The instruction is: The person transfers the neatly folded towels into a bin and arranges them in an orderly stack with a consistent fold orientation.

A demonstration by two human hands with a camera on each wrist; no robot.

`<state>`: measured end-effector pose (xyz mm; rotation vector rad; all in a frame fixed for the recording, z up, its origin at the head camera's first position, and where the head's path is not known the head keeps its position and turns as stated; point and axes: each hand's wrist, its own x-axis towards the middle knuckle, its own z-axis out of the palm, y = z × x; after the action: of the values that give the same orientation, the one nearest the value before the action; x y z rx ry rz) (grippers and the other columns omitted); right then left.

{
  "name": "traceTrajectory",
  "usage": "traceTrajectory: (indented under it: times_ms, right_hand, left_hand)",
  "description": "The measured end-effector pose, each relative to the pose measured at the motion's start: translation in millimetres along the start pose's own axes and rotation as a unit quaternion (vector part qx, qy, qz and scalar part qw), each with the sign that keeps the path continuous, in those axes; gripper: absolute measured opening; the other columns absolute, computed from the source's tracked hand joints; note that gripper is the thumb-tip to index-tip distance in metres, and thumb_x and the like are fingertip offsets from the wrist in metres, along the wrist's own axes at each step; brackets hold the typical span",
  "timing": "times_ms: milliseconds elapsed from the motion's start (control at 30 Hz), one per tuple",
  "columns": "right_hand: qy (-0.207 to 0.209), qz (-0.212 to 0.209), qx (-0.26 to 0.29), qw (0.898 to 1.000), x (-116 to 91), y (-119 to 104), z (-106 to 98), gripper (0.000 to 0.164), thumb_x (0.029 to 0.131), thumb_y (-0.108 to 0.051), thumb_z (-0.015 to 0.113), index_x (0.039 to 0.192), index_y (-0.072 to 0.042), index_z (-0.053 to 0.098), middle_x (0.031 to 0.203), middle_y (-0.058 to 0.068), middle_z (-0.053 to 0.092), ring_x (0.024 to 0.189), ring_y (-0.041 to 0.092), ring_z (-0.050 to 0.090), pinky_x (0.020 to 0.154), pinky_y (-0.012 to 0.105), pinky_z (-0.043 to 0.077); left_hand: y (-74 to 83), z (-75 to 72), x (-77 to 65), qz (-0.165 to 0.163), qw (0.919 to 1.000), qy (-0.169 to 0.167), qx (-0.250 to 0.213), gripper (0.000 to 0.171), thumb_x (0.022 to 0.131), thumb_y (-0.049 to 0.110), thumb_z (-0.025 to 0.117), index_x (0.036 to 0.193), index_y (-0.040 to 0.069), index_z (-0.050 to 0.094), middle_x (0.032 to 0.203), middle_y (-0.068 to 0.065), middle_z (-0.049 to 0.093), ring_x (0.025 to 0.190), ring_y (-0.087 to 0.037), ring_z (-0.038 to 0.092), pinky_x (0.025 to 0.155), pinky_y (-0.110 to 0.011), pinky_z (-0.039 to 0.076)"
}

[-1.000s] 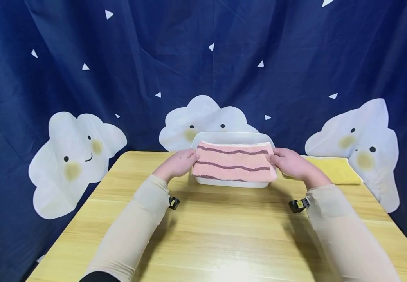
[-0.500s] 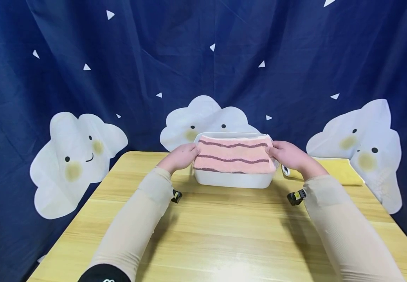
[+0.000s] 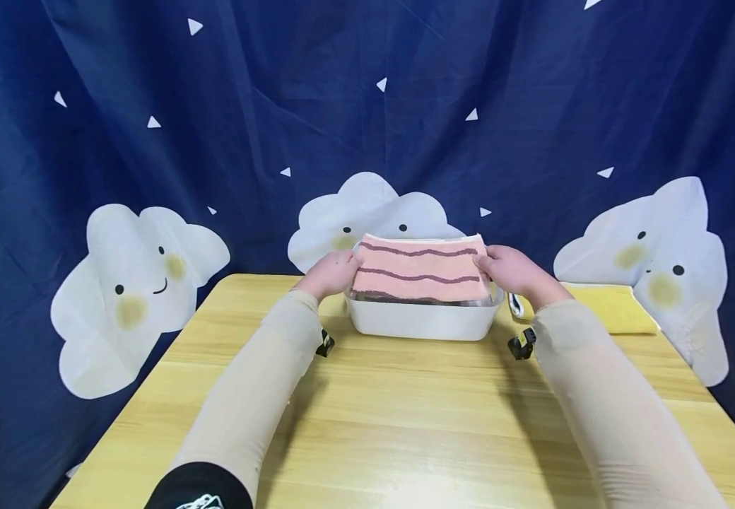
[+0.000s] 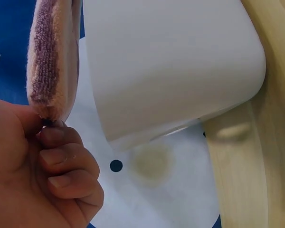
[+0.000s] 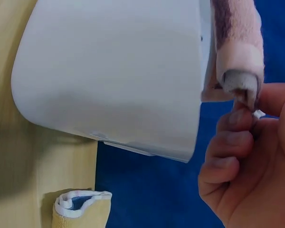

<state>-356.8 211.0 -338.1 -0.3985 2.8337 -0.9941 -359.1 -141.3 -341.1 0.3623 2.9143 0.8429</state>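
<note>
A folded pink towel (image 3: 418, 272) with wavy purple stripes is stretched between my two hands over a white plastic bin (image 3: 421, 322). My left hand (image 3: 331, 274) pinches its left end between thumb and curled fingers, and the left wrist view shows that fold (image 4: 52, 61) just beyond the bin's rim. At the other end my right hand (image 3: 515, 272) pinches the towel; in the right wrist view its layered end (image 5: 240, 71) shows between thumb and fingers. The towel sits at rim height and above, with a dark gap visible under its near edge.
A folded yellow towel (image 3: 615, 307) with a white edge lies on the wooden table (image 3: 406, 410), right of the bin. Behind the table hangs a dark blue curtain (image 3: 247, 106) printed with white clouds.
The pink towel has risen from low in front of the bin to above its rim, both hands moving up and slightly away with it. More of the bin's front wall shows now.
</note>
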Motion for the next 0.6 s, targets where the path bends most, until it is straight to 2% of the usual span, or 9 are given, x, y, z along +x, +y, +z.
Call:
traceTrajectory:
  times_ms: [133, 233, 300, 500, 600]
  right_hand:
    - [0.004, 0.018, -0.004, 1.000, 6.5, -0.2, 2.5, 0.039, 0.110, -0.030, 0.036, 0.117, 0.001, 0.057, 0.107, 0.017, 0.057, 0.103, 0.035, 0.051, 0.088, 0.047, 0.039]
    - [0.003, 0.023, -0.009, 1.000, 10.2, -1.5, 4.1, 0.038, 0.110, -0.030, 0.035, 0.113, 0.001, 0.058, 0.107, 0.018, 0.057, 0.104, 0.036, 0.050, 0.089, 0.048, 0.039]
    - [0.005, 0.027, -0.012, 1.000, 12.5, -2.3, 5.9, 0.038, 0.110, -0.030, 0.036, 0.116, 0.001, 0.058, 0.111, 0.020, 0.057, 0.108, 0.038, 0.049, 0.093, 0.051, 0.039]
    - [-0.001, 0.061, -0.012, 0.998, 19.2, -1.0, 11.6, 0.049, 0.110, -0.033, 0.034, 0.143, 0.001, 0.047, 0.136, 0.025, 0.052, 0.122, 0.039, 0.046, 0.109, 0.057, 0.034]
    - [0.003, 0.066, -0.019, 0.998, 22.0, 0.8, 14.0, 0.050, 0.110, -0.033, 0.034, 0.144, 0.001, 0.047, 0.138, 0.025, 0.052, 0.123, 0.039, 0.046, 0.109, 0.057, 0.034]
  left_hand:
    - [-0.9, 2.2, 6.3, -0.007, 0.9999, 0.002, 0.013, 0.042, 0.110, 0.037, 0.028, 0.114, 0.008, 0.059, 0.108, -0.011, 0.062, 0.101, -0.027, 0.056, 0.094, -0.044, 0.044]
    - [-2.6, 3.9, 11.4, -0.014, 0.9995, 0.010, 0.028, 0.041, 0.110, 0.037, 0.030, 0.112, 0.008, 0.059, 0.105, -0.010, 0.062, 0.098, -0.027, 0.057, 0.092, -0.043, 0.044]
    - [-3.8, 5.2, 14.5, -0.024, 0.9993, 0.013, 0.026, 0.040, 0.110, 0.037, 0.031, 0.109, 0.009, 0.060, 0.102, -0.010, 0.061, 0.097, -0.027, 0.057, 0.090, -0.043, 0.044]
    - [-6.4, 11.1, 21.0, -0.056, 0.9980, 0.019, 0.019, 0.038, 0.109, 0.041, 0.035, 0.103, 0.012, 0.059, 0.096, -0.008, 0.060, 0.091, -0.026, 0.057, 0.083, -0.043, 0.045]
    - [-7.2, 14.7, 23.0, -0.063, 0.9973, 0.024, 0.029, 0.037, 0.109, 0.042, 0.036, 0.102, 0.013, 0.058, 0.094, -0.007, 0.060, 0.090, -0.026, 0.058, 0.081, -0.042, 0.046]
